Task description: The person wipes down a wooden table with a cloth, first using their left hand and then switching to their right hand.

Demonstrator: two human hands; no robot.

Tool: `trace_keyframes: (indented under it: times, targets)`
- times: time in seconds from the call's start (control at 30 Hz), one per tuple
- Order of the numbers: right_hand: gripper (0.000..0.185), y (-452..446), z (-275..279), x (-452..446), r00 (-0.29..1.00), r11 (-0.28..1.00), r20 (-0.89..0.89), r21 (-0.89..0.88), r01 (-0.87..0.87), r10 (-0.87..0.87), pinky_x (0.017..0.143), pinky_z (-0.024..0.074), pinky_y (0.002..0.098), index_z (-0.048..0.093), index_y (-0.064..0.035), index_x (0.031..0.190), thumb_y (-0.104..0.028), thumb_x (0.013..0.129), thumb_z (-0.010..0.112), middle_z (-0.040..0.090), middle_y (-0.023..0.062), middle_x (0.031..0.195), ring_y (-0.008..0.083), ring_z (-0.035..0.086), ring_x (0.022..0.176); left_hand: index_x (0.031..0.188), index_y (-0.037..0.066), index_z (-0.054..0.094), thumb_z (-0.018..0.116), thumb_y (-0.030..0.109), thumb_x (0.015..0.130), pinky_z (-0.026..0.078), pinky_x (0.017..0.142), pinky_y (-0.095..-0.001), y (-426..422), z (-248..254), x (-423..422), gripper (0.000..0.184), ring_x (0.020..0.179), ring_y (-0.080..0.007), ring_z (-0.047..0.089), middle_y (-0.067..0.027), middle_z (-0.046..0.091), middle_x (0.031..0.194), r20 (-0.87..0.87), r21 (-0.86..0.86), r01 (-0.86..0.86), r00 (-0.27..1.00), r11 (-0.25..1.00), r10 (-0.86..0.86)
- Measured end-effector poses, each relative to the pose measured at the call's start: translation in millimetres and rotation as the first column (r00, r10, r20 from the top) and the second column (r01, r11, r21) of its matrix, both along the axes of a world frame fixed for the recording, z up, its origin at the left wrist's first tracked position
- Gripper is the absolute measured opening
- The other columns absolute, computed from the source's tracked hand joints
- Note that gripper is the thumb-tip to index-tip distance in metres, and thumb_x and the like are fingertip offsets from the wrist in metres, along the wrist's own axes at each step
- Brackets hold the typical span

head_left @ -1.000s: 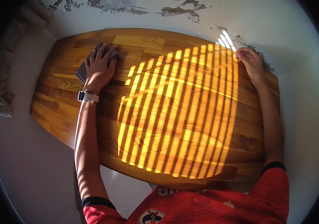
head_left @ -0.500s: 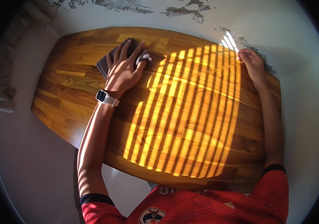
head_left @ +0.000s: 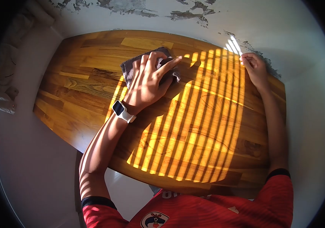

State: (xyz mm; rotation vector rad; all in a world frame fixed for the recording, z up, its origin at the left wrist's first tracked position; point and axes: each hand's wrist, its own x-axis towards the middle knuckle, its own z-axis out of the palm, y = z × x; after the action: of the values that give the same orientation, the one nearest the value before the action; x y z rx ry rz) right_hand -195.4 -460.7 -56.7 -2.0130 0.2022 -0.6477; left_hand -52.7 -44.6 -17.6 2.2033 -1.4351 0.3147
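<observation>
A dark grey cloth (head_left: 132, 65) lies bunched on the wooden tabletop (head_left: 78, 85), left of the striped sunlight. Over it, my left hand (head_left: 147, 81) presses down with bent fingers, the index finger reaching out to the right; part of the cloth is hidden beneath the palm. A smartwatch with a white band (head_left: 123, 111) is on my left wrist. At the tabletop's far right edge, by the wall, my right hand (head_left: 255, 68) has its fingers and thumb drawn together. Whatever may be between them is too small to make out.
A white wall (head_left: 193, 28) with peeling grey patches runs along the far edge of the tabletop, and another wall (head_left: 311, 125) stands close at the right. Pale fabric (head_left: 4, 76) hangs at the far left. Barred sunlight falls across the middle of the wood.
My left hand has slid right and slightly toward me, taking the cloth along, and its fingers have gone from spread flat to bent. The right hand stays at the edge.
</observation>
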Motion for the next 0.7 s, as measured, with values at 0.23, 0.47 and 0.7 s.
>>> trace_keyframes:
  times: [0.23, 0.47, 0.7]
  targets:
    - [0.011, 43.8, 21.5, -3.8, 0.978, 0.902, -0.064, -0.402, 0.158, -0.2, 0.081, 0.0577, 0.0295, 0.066, 0.0017, 0.112, -0.005, 0.104, 0.065, 0.073, 0.0088, 0.102, 0.0139, 0.071, 0.094, 0.126, 0.01, 0.07, 0.069, 0.006, 0.092, 0.051, 0.071, -0.0452, -5.6, 5.0, 1.2, 0.034, 0.075, -0.035, 0.062, -0.0145, 0.059, 0.09, -0.184, -0.218, 0.061, 0.977, 0.974, -0.103]
    - [0.031, 178.6, 41.6, 1.5, 0.979, 0.671, 0.025, -0.732, -0.121, 0.204, 0.099, 0.0512, 0.0453, 0.071, 0.0022, 0.112, -0.024, 0.096, 0.076, 0.074, 0.0174, 0.105, 0.0324, 0.07, 0.1, 0.112, 0.0, 0.063, 0.061, 0.005, 0.092, 0.05, 0.075, -0.0457, -11.8, 10.4, -13.9, 0.02, 0.082, -0.0387, 0.064, -0.0191, 0.065, 0.095, -0.38, -0.374, 0.104, 0.889, 0.921, -0.254]
    - [0.041, 220.7, 33.0, 3.1, 0.941, 0.85, -0.14, -0.403, -0.338, 0.308, 0.117, 0.042, 0.0522, 0.065, 0.0062, 0.123, -0.028, 0.101, 0.067, 0.068, 0.0304, 0.121, 0.0473, 0.06, 0.127, 0.118, -0.003, 0.061, 0.063, 0.01, 0.094, 0.054, 0.081, -0.0413, -14.2, -6.2, -21.7, 0.028, 0.093, -0.0326, 0.066, -0.0232, 0.064, 0.117, -0.056, -0.37, 0.33, 0.925, 0.868, -0.376]
